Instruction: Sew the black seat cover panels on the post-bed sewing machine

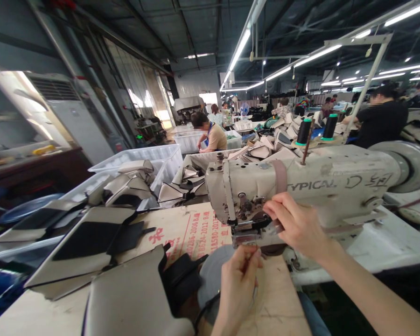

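Note:
A cream sewing machine (pixel 322 182) stands at the right of the head view. My right hand (pixel 296 224) is at the front of its head, fingertips pinched beside the metal thread parts; what they hold is too small to tell. Below the needle area is my left hand (pixel 241 280), its thumb and fingers pressed together on something I cannot make out. A round grey disc (pixel 210 273) lies just left of that hand. Beige and black sewn pieces (pixel 129 298) rest on the wooden board (pixel 266 308) at the left.
White plastic bins (pixel 136 156) filled with beige and black pieces stand behind the board. Two black thread cones (pixel 304 132) sit behind the machine. A person in a tan top (pixel 216 138) bends over bins further back; another in black (pixel 383 119) is at the right.

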### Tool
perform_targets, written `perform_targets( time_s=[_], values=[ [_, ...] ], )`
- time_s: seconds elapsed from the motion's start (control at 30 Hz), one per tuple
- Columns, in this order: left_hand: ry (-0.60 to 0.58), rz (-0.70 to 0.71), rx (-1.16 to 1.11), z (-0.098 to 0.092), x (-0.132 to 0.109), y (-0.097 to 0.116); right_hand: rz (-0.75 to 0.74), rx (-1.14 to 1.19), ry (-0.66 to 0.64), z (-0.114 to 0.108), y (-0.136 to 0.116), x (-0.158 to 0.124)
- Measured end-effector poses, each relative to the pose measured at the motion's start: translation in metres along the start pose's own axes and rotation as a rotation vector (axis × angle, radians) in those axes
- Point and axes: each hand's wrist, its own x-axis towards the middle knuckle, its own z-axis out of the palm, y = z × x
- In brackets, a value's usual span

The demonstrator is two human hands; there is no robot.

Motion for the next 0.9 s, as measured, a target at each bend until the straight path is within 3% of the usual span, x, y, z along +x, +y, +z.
perform_targets(
  time_s=[0.2,0.37,0.63,0.9],
  values=[
    [-0.021,-0.017,0.010,0.003,0.001,-0.007,0.293,0.091,0.081,0.014,-0.011,0.006],
    [-0.027,-0.016,0.024,0.003,-0.001,-0.011,0.257,0.100,0.054,0.012,-0.013,0.011],
    [-0.029,-0.005,0.041,0.001,0.001,-0.011,0.325,0.117,-0.085,0.018,-0.016,-0.022],
    [-0.043,-0.022,0.049,0.000,-0.001,-0.011,0.354,0.181,-0.024,0.027,-0.022,-0.021]
  ],
)
